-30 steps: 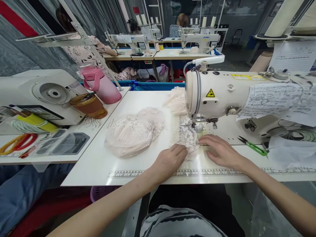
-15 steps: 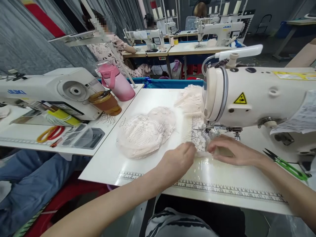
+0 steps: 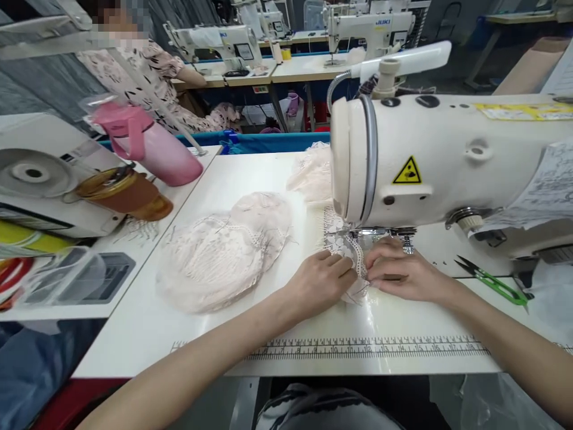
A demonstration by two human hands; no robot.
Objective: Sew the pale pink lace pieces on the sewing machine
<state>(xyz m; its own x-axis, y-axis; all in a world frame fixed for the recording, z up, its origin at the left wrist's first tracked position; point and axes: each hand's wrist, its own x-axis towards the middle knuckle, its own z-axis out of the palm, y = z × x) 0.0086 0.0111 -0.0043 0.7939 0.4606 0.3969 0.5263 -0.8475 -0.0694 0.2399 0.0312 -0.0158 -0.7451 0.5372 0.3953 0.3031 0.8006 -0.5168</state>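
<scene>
My left hand (image 3: 320, 280) grip pinches the lace piece (image 3: 342, 248) under the sewing machine (image 3: 403, 161); right hand (image 3: 398, 273) touches it, can't tell its grip. Looks soft, light, snaggy; I'd hold the edges.

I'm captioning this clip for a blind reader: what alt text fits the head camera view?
The left hand and right hand grip a white lace piece at the needle of a cream sewing machine on a white table. A stack of pale lace lies to their left, green snips to their right.
</scene>
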